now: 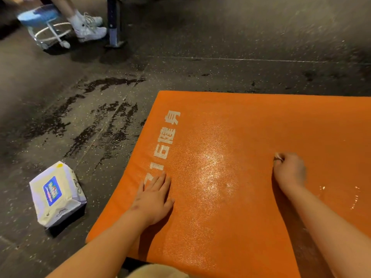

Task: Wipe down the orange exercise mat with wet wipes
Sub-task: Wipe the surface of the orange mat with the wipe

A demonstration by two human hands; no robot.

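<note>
The orange exercise mat (251,121) lies on the dark floor, with white printed characters along its left side and a wet sheen across its middle. My left hand (155,197) rests flat on the mat near its left edge, fingers straight, just below the lettering. My right hand (291,170) is curled into a fist on the mat further right, gripping a small scrunched wet wipe (278,156) of which only a pale bit shows at the fingertips. A pack of wet wipes (57,194) lies on the floor left of the mat.
Wet streaks (104,121) mark the speckled dark floor left of the mat. At the far upper left stand a wheeled stool (46,27) with a blue seat, another person's legs in white sneakers (90,27), and a dark metal post (114,23).
</note>
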